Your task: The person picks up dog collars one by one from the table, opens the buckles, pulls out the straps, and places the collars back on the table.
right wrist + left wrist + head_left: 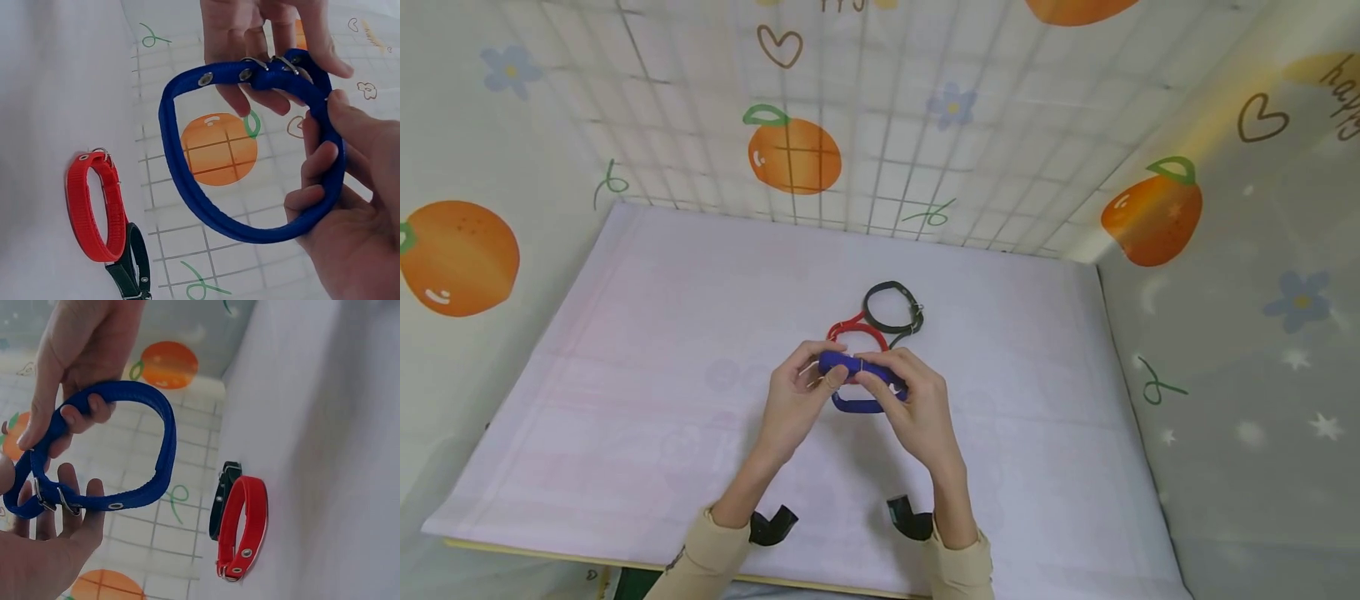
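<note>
A blue pet collar (164, 434), closed into a loop with a metal buckle and eyelets, is held above the table between both hands. My left hand (793, 400) holds it at the buckle side, thumb on the strap and fingers behind the buckle (47, 495). On the other side, my right hand (917, 408) grips the band, with its fingers (315, 164) curled round it and its thumb near the strap's tip. Beyond the hands, a red collar (859, 327) lies beside a dark collar (880, 287); both are buckled into loops.
The white-covered table (647, 375) has a wire grid (887, 183) behind it, draped with a sheet printed with oranges. Printed sheets also hang at the left and right sides. Black curved pieces (773, 527) stick out beside the wrists.
</note>
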Tool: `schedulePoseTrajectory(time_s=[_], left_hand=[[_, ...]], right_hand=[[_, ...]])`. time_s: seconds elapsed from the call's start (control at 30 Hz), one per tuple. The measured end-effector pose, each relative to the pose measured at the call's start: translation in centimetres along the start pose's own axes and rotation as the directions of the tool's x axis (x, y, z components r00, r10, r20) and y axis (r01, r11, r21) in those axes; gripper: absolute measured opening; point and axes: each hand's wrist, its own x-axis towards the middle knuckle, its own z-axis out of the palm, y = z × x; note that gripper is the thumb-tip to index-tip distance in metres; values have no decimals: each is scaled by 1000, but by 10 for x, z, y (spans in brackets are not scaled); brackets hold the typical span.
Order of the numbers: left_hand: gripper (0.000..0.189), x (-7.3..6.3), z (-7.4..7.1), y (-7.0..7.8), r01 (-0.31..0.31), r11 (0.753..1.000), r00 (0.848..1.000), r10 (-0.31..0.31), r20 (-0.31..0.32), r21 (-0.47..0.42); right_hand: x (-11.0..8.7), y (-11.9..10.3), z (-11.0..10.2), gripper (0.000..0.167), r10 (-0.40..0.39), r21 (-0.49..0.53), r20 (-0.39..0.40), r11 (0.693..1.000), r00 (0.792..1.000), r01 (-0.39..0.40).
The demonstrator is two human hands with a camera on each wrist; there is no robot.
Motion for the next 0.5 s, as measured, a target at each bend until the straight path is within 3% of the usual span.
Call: schedulePoseTrajectory(time_s=[0.3,0.5], left_hand=[[24,0,8,-1,-56,996,997,60,-57,65],[28,1,9,-1,6,1000,994,-4,-109,14]], right_hand=[[-1,-2,0,22,3,3,7,1000,1000,-3],[-2,-2,0,22,33,8,20,999,999,-33]])
